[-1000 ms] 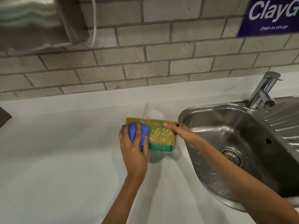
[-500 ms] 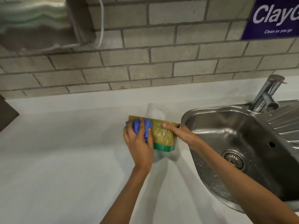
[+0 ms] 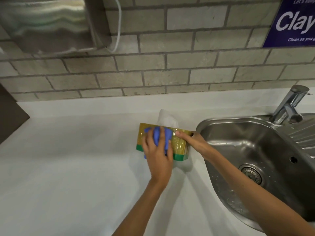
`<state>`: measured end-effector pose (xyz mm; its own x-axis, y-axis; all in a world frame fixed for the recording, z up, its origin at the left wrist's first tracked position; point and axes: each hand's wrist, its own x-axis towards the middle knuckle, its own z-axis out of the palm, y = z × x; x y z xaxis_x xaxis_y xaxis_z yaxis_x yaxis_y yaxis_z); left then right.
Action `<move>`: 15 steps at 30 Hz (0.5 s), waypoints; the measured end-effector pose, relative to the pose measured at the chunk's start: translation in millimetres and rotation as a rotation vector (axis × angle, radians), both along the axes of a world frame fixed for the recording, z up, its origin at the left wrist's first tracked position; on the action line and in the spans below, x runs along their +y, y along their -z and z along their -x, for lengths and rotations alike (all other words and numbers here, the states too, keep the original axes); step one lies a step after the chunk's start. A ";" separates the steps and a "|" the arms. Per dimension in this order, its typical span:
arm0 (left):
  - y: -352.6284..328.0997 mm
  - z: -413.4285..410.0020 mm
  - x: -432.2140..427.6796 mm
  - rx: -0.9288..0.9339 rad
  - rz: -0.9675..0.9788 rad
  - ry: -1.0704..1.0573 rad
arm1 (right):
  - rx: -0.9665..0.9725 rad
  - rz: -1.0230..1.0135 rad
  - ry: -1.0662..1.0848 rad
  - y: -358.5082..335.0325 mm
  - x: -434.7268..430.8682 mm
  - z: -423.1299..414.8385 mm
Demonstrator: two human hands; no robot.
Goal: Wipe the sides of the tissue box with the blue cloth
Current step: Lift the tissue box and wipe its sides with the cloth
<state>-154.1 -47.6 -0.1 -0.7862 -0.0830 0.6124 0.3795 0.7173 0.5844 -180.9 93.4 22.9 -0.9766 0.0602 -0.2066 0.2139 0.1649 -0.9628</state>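
While the left hand [image 3: 157,155] pressed the bunched blue cloth [image 3: 161,139] flat against the near side of the tissue box [image 3: 179,144], its fingers spread over the cloth, it sat further right along that side than a second ago, when it was at the left corner. Over that second the cloth had travelled from the left end toward the middle of the near face, and a strip of gold wrapping and green base now showed to the left of the hand. The right hand [image 3: 191,141] gripped the right end of the box, thumb laid along the top edge, and it had not shifted. A white tissue [image 3: 166,118] stood up from the top of the box behind the hands. The box rested on the white table [image 3: 68,167], just beside the rim of the steel sink [image 3: 255,150], with the tap [image 3: 289,106] further right.

By my judgement the near side was about half wiped, with its right part and the other sides not yet done; the steadying hand would likely need to move to free them.
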 end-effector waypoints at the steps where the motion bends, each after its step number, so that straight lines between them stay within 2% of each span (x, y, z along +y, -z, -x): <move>1: 4.2 -7.9 3.9 0.042 0.056 0.045 | 0.001 -0.006 0.005 -0.7 1.4 1.3; 5: 25.1 -13.5 -16.9 0.126 0.159 0.127 | 0.015 -0.022 -0.024 -2.4 5.4 0.6; 9: 14.5 12.6 -34.9 -0.074 -0.081 -0.073 | 0.007 -0.023 -0.037 -2.5 4.4 -2.0; 11: 6.0 17.7 -28.6 -0.117 -0.135 -0.115 | 0.006 -0.026 -0.028 -1.8 2.3 -1.1; 15: 8.7 -4.3 -2.6 0.019 0.029 -0.001 | 0.038 -0.039 0.020 -3.0 0.8 2.3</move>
